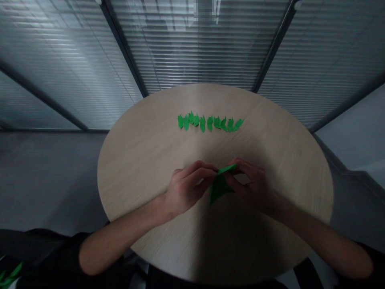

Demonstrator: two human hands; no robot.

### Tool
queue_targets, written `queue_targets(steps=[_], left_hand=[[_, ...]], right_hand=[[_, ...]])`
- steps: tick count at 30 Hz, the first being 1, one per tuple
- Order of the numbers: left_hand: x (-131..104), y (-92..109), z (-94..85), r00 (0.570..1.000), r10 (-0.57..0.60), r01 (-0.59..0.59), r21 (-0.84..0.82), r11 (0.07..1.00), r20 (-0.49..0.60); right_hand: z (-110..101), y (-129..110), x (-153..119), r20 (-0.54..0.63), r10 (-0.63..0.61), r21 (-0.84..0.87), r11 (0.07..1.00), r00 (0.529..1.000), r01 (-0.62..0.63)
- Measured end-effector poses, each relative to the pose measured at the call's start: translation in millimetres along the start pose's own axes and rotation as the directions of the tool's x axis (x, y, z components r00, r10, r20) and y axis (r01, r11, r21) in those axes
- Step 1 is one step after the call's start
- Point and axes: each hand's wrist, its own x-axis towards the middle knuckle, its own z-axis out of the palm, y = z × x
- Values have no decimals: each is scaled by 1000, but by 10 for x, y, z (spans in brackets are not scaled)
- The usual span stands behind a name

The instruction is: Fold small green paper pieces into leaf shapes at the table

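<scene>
A green sheet of paper [221,188], folded along its upper edge, is held between both hands above the near middle of the table. My left hand [191,186] pinches its upper left part with thumb and fingers together. On the other side, my right hand [252,184] grips the upper right part, thumb below and fingers above the fold. Part of the paper is hidden by the fingers. Farther back lies a row of several small folded green paper pieces [209,122], leaf-like with pointed ends.
The round wooden table [135,152] fills the middle of the view. Behind it stand glass panels with blinds [198,60] and dark frames. At the lower left corner, something green [12,275] shows beside a dark sleeve.
</scene>
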Motion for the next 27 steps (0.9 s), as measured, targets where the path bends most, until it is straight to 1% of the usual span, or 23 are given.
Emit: queue_targets(steps=[9, 14, 27], left_hand=[[6, 12, 0, 1000, 5, -5, -3, 1000, -17], [-9, 1, 2, 1000, -3, 3, -4, 1000, -7], [-12, 0, -1, 1000, -13, 13, 27, 1000, 19]], right_hand=[[-5, -1, 5, 1, -4, -16, 1000, 1000, 4], [6, 17, 2, -23, -26, -13, 1000, 999, 26], [-13, -12, 18, 3, -38, -10, 999, 999, 38]])
